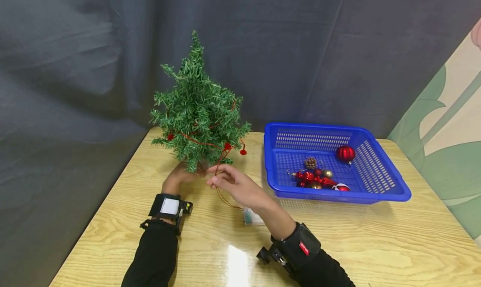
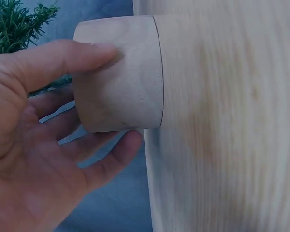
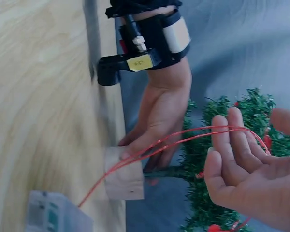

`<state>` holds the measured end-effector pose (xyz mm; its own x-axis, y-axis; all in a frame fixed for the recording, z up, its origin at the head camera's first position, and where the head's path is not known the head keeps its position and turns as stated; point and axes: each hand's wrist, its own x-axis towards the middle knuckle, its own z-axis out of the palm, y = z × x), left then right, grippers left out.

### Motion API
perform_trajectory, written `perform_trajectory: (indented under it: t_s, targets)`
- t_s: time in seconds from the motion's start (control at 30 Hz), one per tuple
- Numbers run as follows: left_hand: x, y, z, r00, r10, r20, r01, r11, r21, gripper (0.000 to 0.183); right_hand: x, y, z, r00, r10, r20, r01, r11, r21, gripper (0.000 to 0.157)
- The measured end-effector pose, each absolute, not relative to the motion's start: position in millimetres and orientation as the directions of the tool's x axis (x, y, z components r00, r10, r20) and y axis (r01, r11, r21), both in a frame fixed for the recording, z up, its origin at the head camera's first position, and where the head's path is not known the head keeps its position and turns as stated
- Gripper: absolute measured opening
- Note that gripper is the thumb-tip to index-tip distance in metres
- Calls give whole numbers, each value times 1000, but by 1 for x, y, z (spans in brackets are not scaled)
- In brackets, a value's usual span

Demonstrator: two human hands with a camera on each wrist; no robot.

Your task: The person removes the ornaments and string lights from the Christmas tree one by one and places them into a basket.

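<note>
A small artificial Christmas tree (image 1: 197,103) stands on the table, a red wire string with small red ornaments (image 1: 227,146) draped around its lower branches. Below the branches, my left hand (image 1: 177,178) grips the round wooden base (image 2: 130,82), thumb on one side and fingers around the other. My right hand (image 1: 240,189) is just right of the base, fingers loosely bent. In the right wrist view the doubled red wire (image 3: 183,140) runs across its fingers, thumb apart from them. The wire leads down to a clear battery box (image 3: 58,215) lying on the table.
A blue plastic basket (image 1: 268,170) sits to the right, holding a large red bauble (image 1: 345,154), a pine cone (image 1: 310,162) and several smaller ornaments. Behind the wooden table (image 1: 210,253) hangs a dark grey cloth (image 1: 263,57).
</note>
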<state>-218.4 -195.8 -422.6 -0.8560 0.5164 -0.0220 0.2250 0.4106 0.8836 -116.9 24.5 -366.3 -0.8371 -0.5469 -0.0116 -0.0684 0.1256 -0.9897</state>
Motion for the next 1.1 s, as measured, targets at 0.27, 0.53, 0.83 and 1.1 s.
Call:
perform_trajectory:
  t_s: [0.27,0.53,0.83,1.1]
  targets:
    - [-215,-194,-426,-912,409,36,286,571,770,27,-116,39,-352,-915,-395,76,-116,76,-990,30]
    - [-207,-198,-419,-958,187,-219,-6,748,664,76,-115,54,-343,-932,-350,91,-143,125,-982,28]
    - [-208,-198,-413,-940,210,-270,36,845,533,88,-113,70,-335,-955,-279,105,-204,358,-911,24]
    - [-212,-196,-410,-914,287,-287,153,899,412,79,-113,74,-333,-958,-250,140,-239,425,-873,26]
